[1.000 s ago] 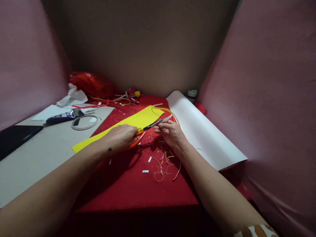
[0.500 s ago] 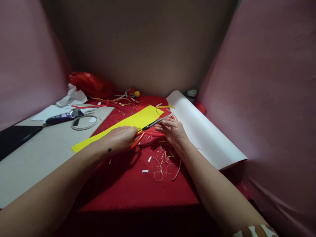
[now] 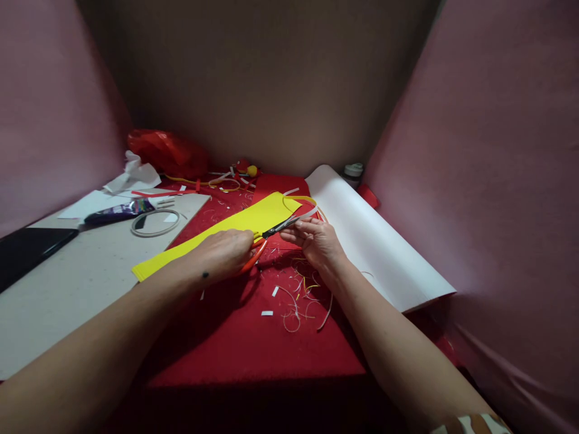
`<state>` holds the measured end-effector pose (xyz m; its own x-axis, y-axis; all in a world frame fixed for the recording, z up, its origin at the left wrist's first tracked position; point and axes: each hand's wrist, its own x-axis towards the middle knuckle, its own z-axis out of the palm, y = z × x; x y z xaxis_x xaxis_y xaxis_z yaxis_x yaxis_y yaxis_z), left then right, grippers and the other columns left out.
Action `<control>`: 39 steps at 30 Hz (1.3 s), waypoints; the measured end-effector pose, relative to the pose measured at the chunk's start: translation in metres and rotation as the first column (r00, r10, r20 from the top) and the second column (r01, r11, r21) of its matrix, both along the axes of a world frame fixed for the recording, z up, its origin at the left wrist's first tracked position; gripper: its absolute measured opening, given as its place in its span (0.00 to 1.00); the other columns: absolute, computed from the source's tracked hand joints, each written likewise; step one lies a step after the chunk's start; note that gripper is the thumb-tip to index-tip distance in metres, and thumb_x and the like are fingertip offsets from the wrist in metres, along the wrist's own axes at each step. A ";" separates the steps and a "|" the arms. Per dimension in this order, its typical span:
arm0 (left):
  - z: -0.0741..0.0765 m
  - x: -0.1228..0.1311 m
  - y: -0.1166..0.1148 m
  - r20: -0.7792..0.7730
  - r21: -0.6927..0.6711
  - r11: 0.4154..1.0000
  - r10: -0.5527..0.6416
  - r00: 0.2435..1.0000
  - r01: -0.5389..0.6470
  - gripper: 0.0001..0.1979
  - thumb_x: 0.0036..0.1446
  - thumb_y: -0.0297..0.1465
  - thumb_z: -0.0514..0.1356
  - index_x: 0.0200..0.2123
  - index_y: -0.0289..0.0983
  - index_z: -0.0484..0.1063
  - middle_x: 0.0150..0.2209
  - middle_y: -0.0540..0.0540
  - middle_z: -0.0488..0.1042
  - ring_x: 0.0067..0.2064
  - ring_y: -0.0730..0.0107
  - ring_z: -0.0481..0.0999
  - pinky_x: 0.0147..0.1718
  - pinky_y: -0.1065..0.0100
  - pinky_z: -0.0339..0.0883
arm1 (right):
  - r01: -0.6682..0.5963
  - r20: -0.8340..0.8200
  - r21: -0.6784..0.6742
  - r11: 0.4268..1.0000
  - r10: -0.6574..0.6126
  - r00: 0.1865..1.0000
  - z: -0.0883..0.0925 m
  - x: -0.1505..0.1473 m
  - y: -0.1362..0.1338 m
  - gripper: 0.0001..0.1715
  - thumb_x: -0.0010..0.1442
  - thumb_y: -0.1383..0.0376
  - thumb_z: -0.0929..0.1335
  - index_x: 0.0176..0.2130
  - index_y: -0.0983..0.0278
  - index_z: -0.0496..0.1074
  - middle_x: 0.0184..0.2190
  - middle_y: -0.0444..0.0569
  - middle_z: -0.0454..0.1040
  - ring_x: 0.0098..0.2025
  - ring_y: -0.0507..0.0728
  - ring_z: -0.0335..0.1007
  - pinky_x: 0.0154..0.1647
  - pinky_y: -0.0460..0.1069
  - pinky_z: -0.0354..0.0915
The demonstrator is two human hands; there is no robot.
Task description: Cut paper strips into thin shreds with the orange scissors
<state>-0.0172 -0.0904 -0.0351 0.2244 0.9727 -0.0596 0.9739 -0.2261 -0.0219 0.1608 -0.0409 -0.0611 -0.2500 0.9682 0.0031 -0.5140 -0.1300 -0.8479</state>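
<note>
My left hand (image 3: 226,252) grips the orange handles of a pair of scissors (image 3: 266,238), whose dark blades point up and right. Just right of the blades, my right hand (image 3: 316,241) pinches a thin white and yellow paper strip (image 3: 304,206) that curls away from the blade tips. A yellow sheet (image 3: 226,232) lies under and behind my left hand on the red corrugated sheet (image 3: 253,337). Thin paper trimmings (image 3: 294,298) lie scattered below my right hand.
A large white paper roll (image 3: 371,241) lies on the right. On the left, a grey board (image 3: 67,283) carries a purple tube (image 3: 117,212), a white ring (image 3: 154,223) and a black slab (image 3: 27,250). A red bag (image 3: 167,154), crumpled paper and scraps sit at the back.
The strip's free end has curled and shifted by the blade tips. My right hand has moved slightly along the strip; the scissors have stayed nearly in place.
</note>
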 end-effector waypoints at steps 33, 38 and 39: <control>0.005 0.000 -0.002 -0.063 -0.032 0.998 -0.064 0.996 0.062 0.17 0.57 0.37 0.44 0.28 0.36 0.68 0.28 0.39 0.73 0.26 0.67 0.68 0.22 0.67 0.52 | -0.057 0.012 0.008 0.998 0.056 0.998 -0.003 -0.003 -0.002 0.05 0.43 0.73 0.67 0.25 0.65 0.67 0.23 0.48 0.75 0.33 0.58 0.75 0.40 0.56 0.71; 0.007 -0.002 -0.001 -0.053 -0.036 0.995 -0.092 0.994 0.090 0.18 0.57 0.37 0.43 0.28 0.36 0.68 0.28 0.39 0.73 0.25 0.69 0.65 0.23 0.68 0.51 | -0.069 0.007 0.013 0.998 0.069 0.998 -0.001 0.001 0.000 0.06 0.42 0.73 0.68 0.27 0.67 0.69 0.24 0.49 0.75 0.29 0.57 0.74 0.36 0.54 0.71; 0.007 -0.002 -0.001 -0.056 -0.040 0.995 -0.092 0.994 0.090 0.18 0.57 0.37 0.43 0.28 0.36 0.68 0.28 0.39 0.73 0.24 0.69 0.65 0.22 0.68 0.51 | -0.045 -0.003 0.010 0.999 0.045 0.999 0.000 0.003 0.001 0.07 0.41 0.73 0.68 0.26 0.66 0.68 0.23 0.48 0.74 0.28 0.56 0.74 0.36 0.54 0.71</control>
<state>-0.0191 -0.0910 -0.0284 0.3072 0.9452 -0.1110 0.9465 -0.3155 -0.0673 0.1633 -0.0395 -0.0612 -0.2930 0.9560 0.0131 -0.5103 -0.1447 -0.8478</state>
